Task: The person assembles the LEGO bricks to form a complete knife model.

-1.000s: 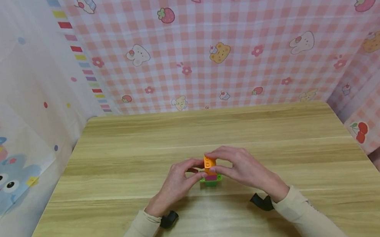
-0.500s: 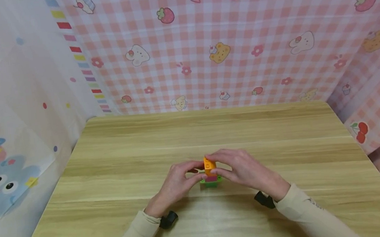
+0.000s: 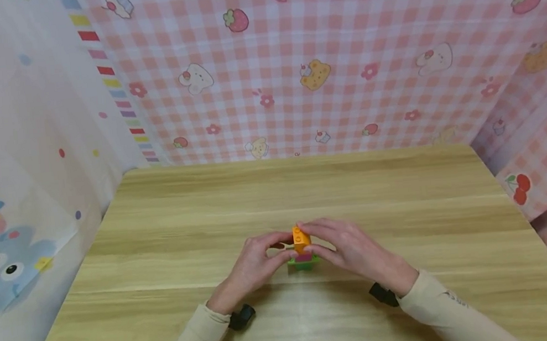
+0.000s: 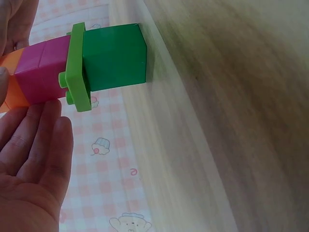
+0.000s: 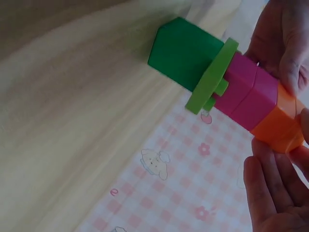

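A small tower of toy building bricks stands upright on the table between the hands. Its base is a dark green brick [image 4: 116, 58], topped by a wider light green plate [image 4: 77, 70] with studs showing at its edge. Magenta bricks [image 5: 246, 89] rise from the plate, and orange bricks [image 3: 302, 238] form the top. My left hand [image 3: 258, 261] pinches the tower from the left where magenta meets orange, fingers behind and thumb in front. From the right, my right hand [image 3: 356, 242] grips the orange bricks between its thumb and fingers.
The wood-grain table [image 3: 198, 212] extends around the tower on all sides. A pink checked cloth [image 3: 261, 55] hangs behind its far edge, and a white printed cloth [image 3: 10, 137] hangs at the left. Black straps [image 3: 242, 317] show under the wrists.
The right hand has come slightly lower and nearer, with the orange top dropping a little too. The left hand keeps nearly the same place.
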Motion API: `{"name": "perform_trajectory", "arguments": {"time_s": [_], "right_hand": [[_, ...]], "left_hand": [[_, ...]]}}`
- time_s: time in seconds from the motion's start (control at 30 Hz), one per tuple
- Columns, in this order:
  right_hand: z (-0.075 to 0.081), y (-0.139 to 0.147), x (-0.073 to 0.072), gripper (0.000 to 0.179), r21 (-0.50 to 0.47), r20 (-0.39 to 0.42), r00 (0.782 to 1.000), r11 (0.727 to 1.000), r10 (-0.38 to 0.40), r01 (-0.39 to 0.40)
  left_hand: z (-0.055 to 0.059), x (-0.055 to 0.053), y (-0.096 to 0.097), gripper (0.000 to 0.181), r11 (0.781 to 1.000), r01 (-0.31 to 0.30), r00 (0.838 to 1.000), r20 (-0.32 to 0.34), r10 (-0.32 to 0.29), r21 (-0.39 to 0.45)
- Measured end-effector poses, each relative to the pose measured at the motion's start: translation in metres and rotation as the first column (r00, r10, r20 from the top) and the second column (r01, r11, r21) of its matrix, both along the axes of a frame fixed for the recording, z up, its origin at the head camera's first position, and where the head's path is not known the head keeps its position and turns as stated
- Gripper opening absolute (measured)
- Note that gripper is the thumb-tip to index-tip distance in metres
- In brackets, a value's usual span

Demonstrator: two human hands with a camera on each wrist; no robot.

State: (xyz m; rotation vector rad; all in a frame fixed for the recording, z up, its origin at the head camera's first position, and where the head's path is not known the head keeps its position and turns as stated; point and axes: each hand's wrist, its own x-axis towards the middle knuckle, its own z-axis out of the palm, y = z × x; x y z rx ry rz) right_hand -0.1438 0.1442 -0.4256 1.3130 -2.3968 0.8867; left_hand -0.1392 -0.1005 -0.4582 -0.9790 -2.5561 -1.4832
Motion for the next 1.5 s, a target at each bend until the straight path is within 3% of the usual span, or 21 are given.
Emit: {"name": "perform_trajectory", "arguments": {"time_s": [0.37,0.47,0.57,0.7,0.83,1.13,1.5], "right_hand": [[-0.004,0.0,0.004,0.053,-0.038,0.097,0.993,0.997,-0.062,0.066],[-0.003,0.0,0.006,0.052,-0.067,0.16,0.984,0.994,-0.079,0.091],[-0.001,0.0,0.007,0.053,-0.107,0.274,0.958,0.987,-0.09,0.123],[0.001,0.001,0.006,0.051,-0.152,0.424,0.9,0.972,-0.101,0.181],[0.002,0.003,0.004,0.043,-0.171,0.508,0.855,0.96,-0.108,0.223],[-0.002,0.006,-0.009,0.032,-0.159,0.571,0.804,0.939,-0.166,0.306],[-0.013,0.01,-0.029,0.035,-0.073,0.63,0.743,0.935,-0.227,0.348]], "left_hand": [[0.001,0.001,0.0,0.045,1.0,-0.027,0.999,0.027,0.026,0.005],[0.002,0.001,0.0,0.047,0.999,-0.036,0.998,0.044,0.036,-0.001],[0.003,0.001,0.0,0.047,0.999,-0.053,0.996,0.071,0.054,-0.01],[0.003,0.001,-0.001,0.045,0.997,-0.079,0.993,0.088,0.08,-0.011],[0.002,0.001,-0.003,0.043,0.995,-0.1,0.991,0.087,0.1,-0.009],[-0.001,0.001,-0.008,0.04,0.991,-0.132,0.986,0.096,0.133,-0.021],[-0.004,0.0,-0.012,0.036,0.99,-0.142,0.987,0.067,0.143,-0.025]]}}
